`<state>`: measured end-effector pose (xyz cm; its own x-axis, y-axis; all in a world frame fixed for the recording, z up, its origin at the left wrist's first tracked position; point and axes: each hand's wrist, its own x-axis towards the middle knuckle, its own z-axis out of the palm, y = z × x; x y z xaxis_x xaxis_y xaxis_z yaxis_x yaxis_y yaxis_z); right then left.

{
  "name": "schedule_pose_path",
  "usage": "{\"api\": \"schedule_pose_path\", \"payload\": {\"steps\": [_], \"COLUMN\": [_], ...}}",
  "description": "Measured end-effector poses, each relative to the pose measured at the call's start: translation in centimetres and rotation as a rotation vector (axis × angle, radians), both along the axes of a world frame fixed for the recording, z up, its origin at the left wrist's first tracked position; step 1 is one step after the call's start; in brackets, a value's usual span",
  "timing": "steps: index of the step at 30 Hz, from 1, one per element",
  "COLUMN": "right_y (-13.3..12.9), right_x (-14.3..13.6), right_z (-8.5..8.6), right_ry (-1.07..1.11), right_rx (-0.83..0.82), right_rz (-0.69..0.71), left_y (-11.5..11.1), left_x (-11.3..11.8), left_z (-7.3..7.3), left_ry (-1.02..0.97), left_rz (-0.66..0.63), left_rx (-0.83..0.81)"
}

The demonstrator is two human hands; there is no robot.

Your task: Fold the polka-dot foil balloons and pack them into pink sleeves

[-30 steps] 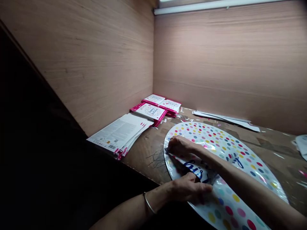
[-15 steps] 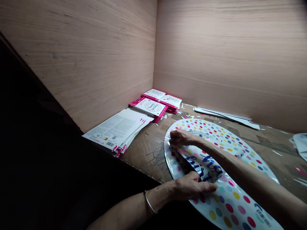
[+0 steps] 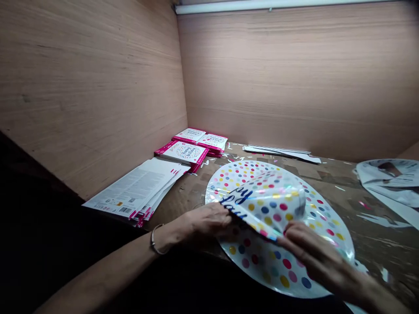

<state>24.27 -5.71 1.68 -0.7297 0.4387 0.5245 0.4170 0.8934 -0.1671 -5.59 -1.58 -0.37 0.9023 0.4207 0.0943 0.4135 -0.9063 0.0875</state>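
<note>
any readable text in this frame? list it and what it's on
"py": blue script on the folded-over part of the dotted foil balloon.
Script line beneath it: cut off, unreadable.
White leaflets: fine print and barcode, too small.
Pink-edged packs: print too blurred.

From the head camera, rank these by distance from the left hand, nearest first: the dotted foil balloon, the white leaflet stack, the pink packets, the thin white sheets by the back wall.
1. Dotted foil balloon: under the left hand, fingers on its folded edge.
2. White leaflet stack: to the hand's left, by the side wall.
3. Pink packets: farther back, in the corner.
4. Thin white sheets: along the back wall, rightward.
</note>
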Motion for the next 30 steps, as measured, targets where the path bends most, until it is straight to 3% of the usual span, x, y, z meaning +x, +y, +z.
{"api": "schedule_pose_path", "payload": {"steps": [2,4,7,12,14,17,18,20,23,26,30], "right_y": [-2.0,-3.2,-4.1,-3.8,-2.2,2.9,5.2,9.8,14.5,15.7,15.1], "right_x": [0.0,-0.2,-0.3,-1.3,-2.6,-4.7,-5.0,-5.0,-3.8,-2.8,-2.9], "right_z": [-2.8,-4.0,-3.6,-1.0,-0.1,-0.4,-1.0,-3.0,-6.1,-7.9,-8.3], "right_ry": [-0.065,-0.107,-0.125,-0.226,-0.274,-0.334,-0.352,-0.407,-0.394,-0.407,-0.376], "right_rx": [0.036,0.004,-0.080,-0.288,-0.347,-0.377,-0.370,-0.358,-0.378,-0.400,-0.478], "right_rz": [0.028,0.005,-0.011,0.071,0.149,0.213,0.168,-0.062,-0.207,-0.231,-0.239], "left_y": [-1.9,-3.6,-4.2,-1.9,-1.4,-1.2,-1.2,-1.2,-2.0,-4.5,-8.8], "left_x": [0.2,1.2,3.1,3.8,3.6,3.3,3.3,3.2,3.4,4.8,8.3], "left_z": [-0.1,0.3,0.4,-2.3,-3.1,-3.2,-3.0,-2.7,-2.5,-3.2,-4.9], "left_ry": [-0.113,-0.237,-0.274,-0.043,-0.014,-0.018,-0.020,-0.014,0.004,-0.017,-0.076], "left_rz": [-0.096,-0.023,0.160,0.164,0.148,0.118,0.114,0.109,0.140,0.177,0.130], "left_rx": [-0.013,-0.025,-0.054,-0.162,-0.182,-0.203,-0.207,-0.205,-0.180,-0.083,0.170]}}
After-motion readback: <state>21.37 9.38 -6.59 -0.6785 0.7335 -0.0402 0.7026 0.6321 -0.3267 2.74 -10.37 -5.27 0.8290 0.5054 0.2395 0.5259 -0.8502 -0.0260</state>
